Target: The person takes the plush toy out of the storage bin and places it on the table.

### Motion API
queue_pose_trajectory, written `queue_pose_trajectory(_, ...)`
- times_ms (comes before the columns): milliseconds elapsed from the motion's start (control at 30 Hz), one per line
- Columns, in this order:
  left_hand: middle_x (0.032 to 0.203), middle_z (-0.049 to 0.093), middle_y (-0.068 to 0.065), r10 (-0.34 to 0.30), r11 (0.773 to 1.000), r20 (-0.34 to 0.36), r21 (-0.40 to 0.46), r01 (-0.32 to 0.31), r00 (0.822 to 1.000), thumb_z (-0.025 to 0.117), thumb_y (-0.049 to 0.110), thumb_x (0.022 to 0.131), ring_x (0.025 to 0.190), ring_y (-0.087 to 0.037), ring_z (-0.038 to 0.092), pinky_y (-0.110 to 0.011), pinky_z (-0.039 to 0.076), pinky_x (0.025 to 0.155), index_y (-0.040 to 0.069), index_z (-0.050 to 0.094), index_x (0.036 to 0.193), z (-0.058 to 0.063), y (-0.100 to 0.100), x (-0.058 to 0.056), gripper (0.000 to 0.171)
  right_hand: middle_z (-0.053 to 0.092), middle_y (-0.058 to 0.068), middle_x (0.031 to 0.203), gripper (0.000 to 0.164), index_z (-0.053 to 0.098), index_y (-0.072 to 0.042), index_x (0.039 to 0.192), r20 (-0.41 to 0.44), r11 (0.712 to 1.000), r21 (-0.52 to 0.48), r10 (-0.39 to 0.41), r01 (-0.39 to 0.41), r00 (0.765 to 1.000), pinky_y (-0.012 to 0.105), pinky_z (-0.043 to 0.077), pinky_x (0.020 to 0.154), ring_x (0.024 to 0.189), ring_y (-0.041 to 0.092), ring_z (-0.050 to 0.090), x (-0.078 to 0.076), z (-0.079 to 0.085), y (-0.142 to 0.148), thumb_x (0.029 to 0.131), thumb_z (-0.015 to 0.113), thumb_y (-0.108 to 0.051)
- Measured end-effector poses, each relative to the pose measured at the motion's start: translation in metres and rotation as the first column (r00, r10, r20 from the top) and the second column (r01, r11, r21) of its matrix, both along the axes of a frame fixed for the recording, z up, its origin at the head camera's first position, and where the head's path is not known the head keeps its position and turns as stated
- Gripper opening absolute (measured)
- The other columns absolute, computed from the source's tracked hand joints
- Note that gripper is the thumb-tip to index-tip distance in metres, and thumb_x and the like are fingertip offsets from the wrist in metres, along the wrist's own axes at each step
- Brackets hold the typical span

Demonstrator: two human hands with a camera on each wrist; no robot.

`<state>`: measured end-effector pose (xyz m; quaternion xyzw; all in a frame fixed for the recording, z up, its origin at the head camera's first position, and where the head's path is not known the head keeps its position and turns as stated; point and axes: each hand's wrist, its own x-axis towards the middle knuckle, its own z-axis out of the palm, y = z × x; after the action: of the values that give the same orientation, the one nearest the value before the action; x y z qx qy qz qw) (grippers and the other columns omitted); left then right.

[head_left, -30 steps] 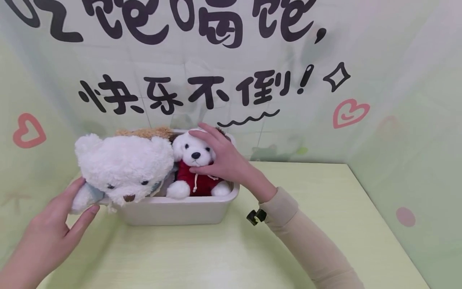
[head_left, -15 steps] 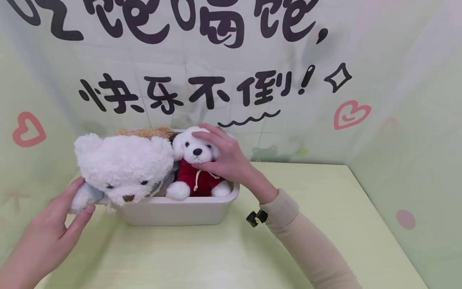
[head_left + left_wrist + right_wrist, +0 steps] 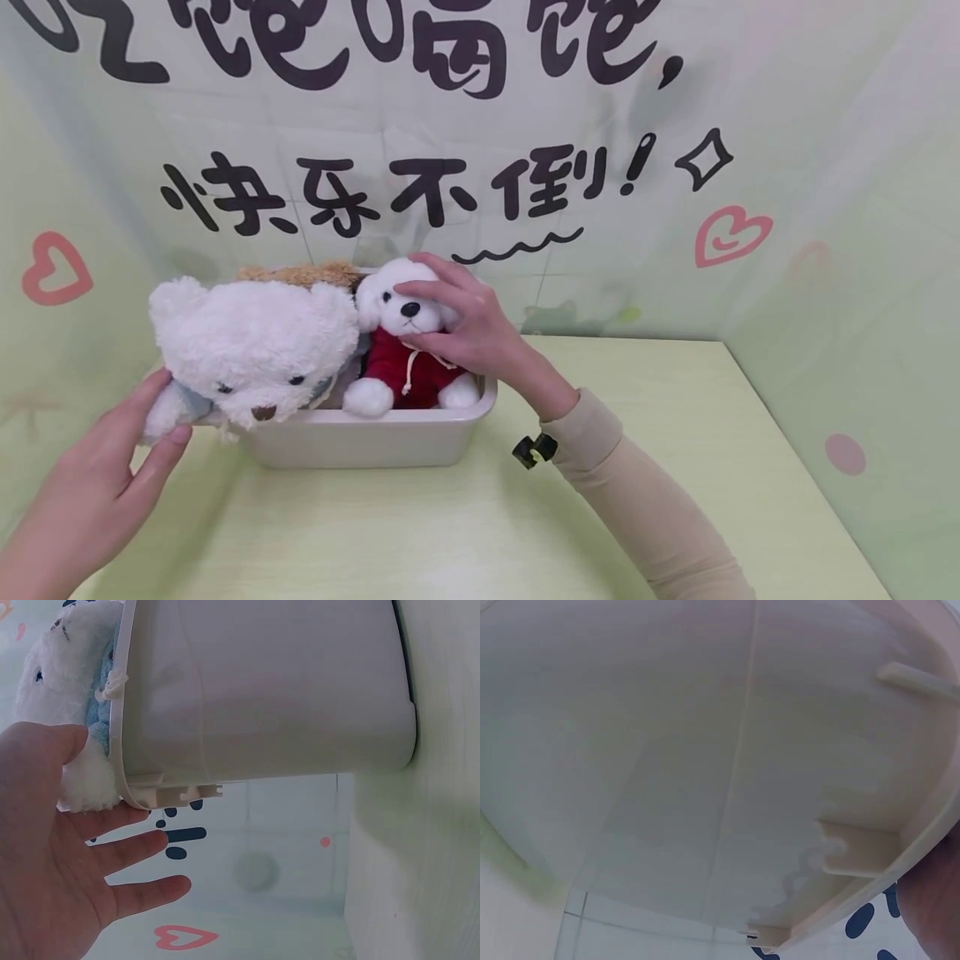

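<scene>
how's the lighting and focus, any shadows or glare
Head view: soft, fairly even light, a faint shadow on the tabletop left of the bin, a pale sheen near the lower edge; left wrist view: soft shadow beside the bin; right wrist view: the bin's wall fills most of the frame, dim and lacking crisp detail.

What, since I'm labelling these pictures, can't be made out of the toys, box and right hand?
Second eye of the dog: head view, covered by the right hand.
Most of the tan thing: head view, behind the bear.
Bear's lower body: head view, behind its own head.
Floor of the box: head view, covered by bear and dog.
Most of the right hand: right wrist view, cut off by the right edge.
</scene>
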<state>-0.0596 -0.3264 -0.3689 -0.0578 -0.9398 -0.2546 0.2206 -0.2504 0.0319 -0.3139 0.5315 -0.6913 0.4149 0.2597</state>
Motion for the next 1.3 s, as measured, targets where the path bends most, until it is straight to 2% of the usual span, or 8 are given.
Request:
queue_pose_trajectory(300,0.146,0.048,-0.032,-0.015,1.0,-0.019,0.005,0.016,1.0,0.061,0.013,0.104,0.136,-0.002,0.035,-0.021,0.023,0.107,0.024,0.029,0.164,-0.001,-0.001,0.0,0.069,0.056,0.028,0.14,0.041,0.073,-0.001,0.115,-0.039,1.0,-0.018,0.008,-0.009,0.999,0.031,0.047,0.106,0.13,0.034,0.055,0.0,0.002,0.001,0.077,0.089,-0.006)
queue_pose_trajectory(533,0.145,0.048,-0.033,-0.014,1.0,-0.008,0.003,0.014,1.0,0.06,0.013,0.104,0.131,-0.027,0.04,-0.023,0.022,0.108,0.022,0.029,0.164,-0.001,-0.001,0.0,0.068,0.057,0.029,0.138,0.04,0.073,-0.001,0.112,-0.09,0.998,-0.056,0.012,-0.017,0.996,0.036,0.046,0.107,0.129,0.037,0.054,-0.001,0.006,0.002,0.076,0.088,-0.004)
queue_pose_trajectory(767,0.146,0.047,-0.033,-0.03,0.999,-0.015,0.013,0.03,0.999,0.059,0.012,0.104,0.134,0.016,0.023,-0.012,0.015,0.107,0.022,0.028,0.164,-0.001,-0.002,0.0,0.068,0.057,0.03,0.137,0.039,0.074,-0.001,0.111,-0.11,0.999,-0.051,0.001,-0.007,0.994,0.035,0.046,0.107,0.128,0.037,0.054,-0.001,0.008,0.002,0.075,0.089,-0.004)
queue_pose_trajectory(833,0.146,0.047,-0.033,-0.03,0.999,-0.018,0.011,0.031,0.999,0.059,0.012,0.104,0.134,0.015,0.024,-0.01,0.015,0.105,0.022,0.029,0.164,-0.001,-0.002,0.0,0.068,0.056,0.03,0.137,0.038,0.074,-0.002,0.11,-0.112,0.999,-0.053,0.001,-0.007,0.994,0.035,0.046,0.107,0.128,0.037,0.054,0.0,0.009,0.002,0.076,0.089,-0.004)
queue_pose_trajectory(1000,0.144,0.048,-0.034,-0.02,1.0,-0.014,0.002,0.02,1.0,0.06,0.013,0.104,0.136,-0.022,0.04,-0.016,0.019,0.106,0.021,0.029,0.164,-0.001,-0.002,0.0,0.068,0.057,0.031,0.136,0.036,0.074,-0.001,0.109,-0.143,0.995,-0.094,0.004,-0.018,0.99,0.037,0.046,0.107,0.128,0.039,0.053,0.001,0.015,0.003,0.076,0.088,-0.002)
queue_pose_trajectory(1133,0.144,0.048,-0.035,-0.019,1.0,-0.023,0.002,0.019,1.0,0.06,0.013,0.104,0.14,-0.015,0.038,-0.015,0.019,0.107,0.021,0.029,0.164,-0.002,-0.002,0.0,0.068,0.057,0.032,0.134,0.035,0.074,0.0,0.108,-0.187,0.99,-0.137,0.007,-0.033,0.982,0.04,0.047,0.107,0.129,0.04,0.052,0.004,0.025,0.005,0.076,0.087,0.0)
queue_pose_trajectory(1233,0.144,0.049,-0.035,-0.019,1.0,-0.027,0.007,0.019,0.999,0.06,0.013,0.104,0.139,0.002,0.032,-0.015,0.019,0.107,0.022,0.03,0.164,-0.001,-0.001,0.0,0.068,0.057,0.033,0.133,0.034,0.074,0.001,0.107,-0.219,0.988,-0.145,0.014,-0.046,0.976,0.042,0.046,0.108,0.128,0.042,0.052,0.006,0.031,0.005,0.076,0.087,0.0)
queue_pose_trajectory(1300,0.144,0.048,-0.035,-0.018,1.0,-0.022,0.01,0.018,1.0,0.06,0.013,0.104,0.14,-0.006,0.035,-0.015,0.018,0.109,0.022,0.029,0.164,-0.001,0.0,0.0,0.068,0.057,0.034,0.132,0.033,0.074,0.001,0.107,-0.234,0.988,-0.145,0.014,-0.049,0.972,0.043,0.045,0.109,0.128,0.043,0.052,0.008,0.032,0.005,0.076,0.087,0.0)
